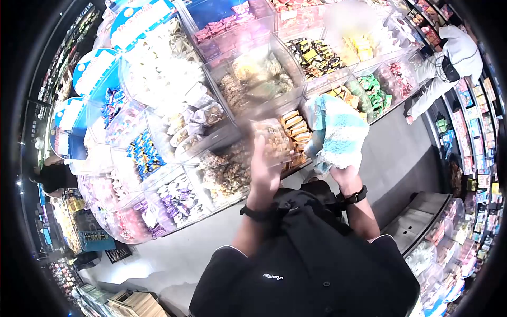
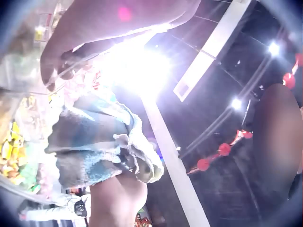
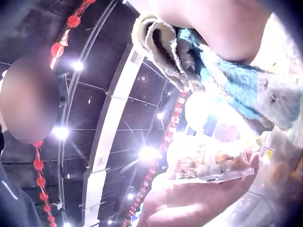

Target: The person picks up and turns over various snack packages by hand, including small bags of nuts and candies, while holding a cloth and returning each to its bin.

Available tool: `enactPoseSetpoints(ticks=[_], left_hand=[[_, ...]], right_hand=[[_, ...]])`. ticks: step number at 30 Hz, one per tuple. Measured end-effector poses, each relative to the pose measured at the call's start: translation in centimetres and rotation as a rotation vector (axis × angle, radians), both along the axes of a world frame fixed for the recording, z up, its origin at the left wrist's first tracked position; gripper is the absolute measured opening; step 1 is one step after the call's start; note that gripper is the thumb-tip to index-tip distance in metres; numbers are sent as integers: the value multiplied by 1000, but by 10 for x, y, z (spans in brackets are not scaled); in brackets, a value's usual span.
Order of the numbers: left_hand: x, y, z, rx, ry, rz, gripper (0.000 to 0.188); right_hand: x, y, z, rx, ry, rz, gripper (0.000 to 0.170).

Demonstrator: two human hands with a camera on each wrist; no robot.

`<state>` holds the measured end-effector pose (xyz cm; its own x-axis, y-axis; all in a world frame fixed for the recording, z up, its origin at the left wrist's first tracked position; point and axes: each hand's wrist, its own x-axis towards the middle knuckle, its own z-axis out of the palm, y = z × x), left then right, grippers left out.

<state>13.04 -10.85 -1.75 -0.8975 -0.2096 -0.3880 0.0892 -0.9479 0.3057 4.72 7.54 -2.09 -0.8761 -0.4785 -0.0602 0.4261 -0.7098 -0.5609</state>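
Note:
My left hand (image 1: 265, 171) holds a clear packet (image 1: 272, 138) over the front bins, its thumb pointing up along the near side. In the right wrist view, the packet (image 3: 213, 165) shows pale and brown rounded pieces and lies along the left hand (image 3: 199, 201). To the right, my right hand (image 1: 346, 178) grips a blue-and-white striped cloth (image 1: 340, 132), which covers its fingers. Folded layers of the cloth (image 3: 236, 82) appear beside the right hand (image 3: 222, 23). The left wrist view shows the cloth (image 2: 102, 142) bunched above the right hand (image 2: 118, 201).
Clear-walled bins of wrapped sweets and snacks (image 1: 177, 203) fill the display before me. A person in pale clothes (image 1: 459, 55) is at the upper right by stocked shelves (image 1: 467, 127). Grey floor (image 1: 396, 142) runs between. A dark low unit (image 1: 414, 222) stands at the lower right.

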Motion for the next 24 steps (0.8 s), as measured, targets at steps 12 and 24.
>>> enactPoseSetpoints(ticks=[12, 24], left_hand=[[-16, 37, 7, -148, 193, 54, 44], [-20, 44, 16, -483, 164, 115, 46]], right_hand=[[30, -28, 22, 410, 614, 161, 52], [16, -18, -1, 328, 298, 178, 49]])
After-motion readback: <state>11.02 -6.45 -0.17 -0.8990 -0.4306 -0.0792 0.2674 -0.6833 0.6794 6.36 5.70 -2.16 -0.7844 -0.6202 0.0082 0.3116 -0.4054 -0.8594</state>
